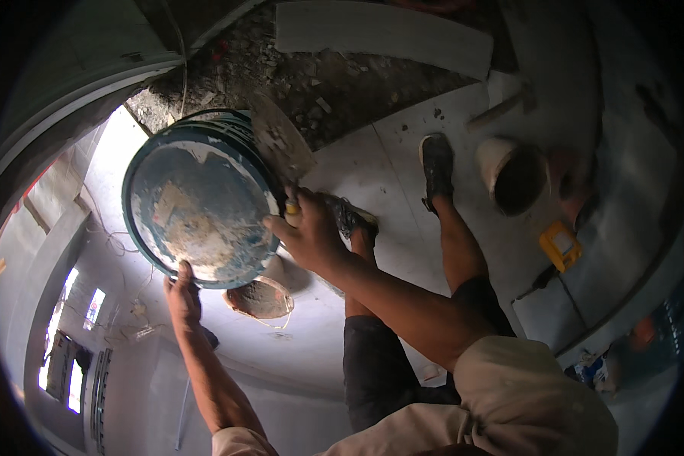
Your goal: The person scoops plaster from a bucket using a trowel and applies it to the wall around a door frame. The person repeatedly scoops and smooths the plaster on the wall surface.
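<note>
A dark teal round tub (194, 194), smeared with pale dried material, is tilted up, its broad round face toward me. My left hand (184, 296) grips its lower rim, thumb over the edge. My right hand (311, 232) is closed on a tool with a yellow handle (292, 207) beside the tub's right edge; a dirty flat blade (277, 137) extends above it. Below the tub sits a small bucket (258, 298) with grey residue inside and a wire-like handle.
Loose rubble (327, 91) and a pale board (380, 34) lie beyond my feet. On the pale floor at the right are an open bucket (513, 175), a yellow device (560, 245) and a hammer-like tool (498, 106). Thin cords (118, 243) trail at the left.
</note>
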{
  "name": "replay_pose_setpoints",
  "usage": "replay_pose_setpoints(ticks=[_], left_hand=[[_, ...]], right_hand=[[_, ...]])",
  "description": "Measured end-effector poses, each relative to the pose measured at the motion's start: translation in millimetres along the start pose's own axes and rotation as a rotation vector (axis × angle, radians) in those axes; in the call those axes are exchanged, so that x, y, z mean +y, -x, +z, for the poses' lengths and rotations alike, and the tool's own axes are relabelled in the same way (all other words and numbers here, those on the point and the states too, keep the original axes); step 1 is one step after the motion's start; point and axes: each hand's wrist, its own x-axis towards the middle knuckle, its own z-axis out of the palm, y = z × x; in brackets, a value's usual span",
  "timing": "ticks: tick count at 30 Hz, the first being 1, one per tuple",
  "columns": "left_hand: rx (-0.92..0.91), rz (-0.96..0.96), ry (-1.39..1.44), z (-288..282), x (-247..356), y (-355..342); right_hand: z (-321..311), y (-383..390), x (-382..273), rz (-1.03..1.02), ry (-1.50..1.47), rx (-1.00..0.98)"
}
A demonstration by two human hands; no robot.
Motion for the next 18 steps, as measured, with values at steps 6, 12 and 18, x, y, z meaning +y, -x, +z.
replay_pose_setpoints(ticks=[6,12,18], left_hand=[[0.07,-0.079,0.144,59,-18,38],[-0.074,-0.162,0.271,127,-3,4],[-0.104,-0.05,0.278,188,21,-4]], right_hand=[[-59,4,-6,0.013,-0.019,-0.033],[-105,-47,-38,0.126,0.074,-0.026],[-143,-113,-51,-0.019,0.281,-0.038]])
